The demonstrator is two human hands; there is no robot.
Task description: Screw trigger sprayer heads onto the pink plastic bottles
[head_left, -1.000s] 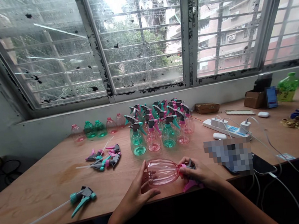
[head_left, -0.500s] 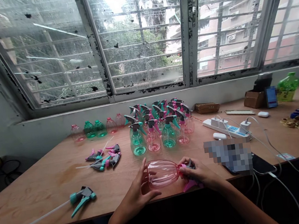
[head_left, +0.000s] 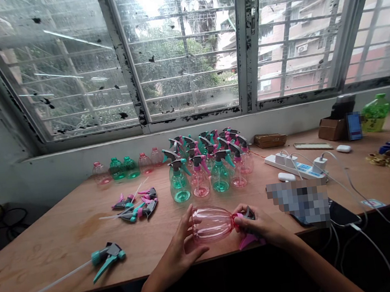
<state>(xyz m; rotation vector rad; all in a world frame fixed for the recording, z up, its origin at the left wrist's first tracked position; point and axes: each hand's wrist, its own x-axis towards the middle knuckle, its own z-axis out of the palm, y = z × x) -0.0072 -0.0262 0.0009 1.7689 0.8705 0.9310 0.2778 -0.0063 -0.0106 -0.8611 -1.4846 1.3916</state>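
A clear pink spray bottle [head_left: 212, 224] lies on its side in the air over the table's front edge, its base to the left. My left hand [head_left: 181, 242] cups the base loosely, fingers at the far side and thumb below. At the neck, my right hand [head_left: 256, 223] is closed around the grey and pink trigger sprayer head [head_left: 249, 213]; its pink trigger hangs below. The fingers partly hide the join between head and neck. To the left lies a loose teal and grey sprayer head [head_left: 108, 260] with a long white tube.
Several finished pink and green spray bottles [head_left: 220, 176] stand together ahead. Headless bottles [head_left: 130, 168] line the wall at left, behind a pile of loose sprayer heads [head_left: 140, 205]. On the right are a power strip [head_left: 295, 168], cables and a dark phone [head_left: 343, 213].
The fingers of my left hand have shifted slightly up and right at the bottle's base, and the bottle has tilted a little. My right hand stays at the sprayer head.
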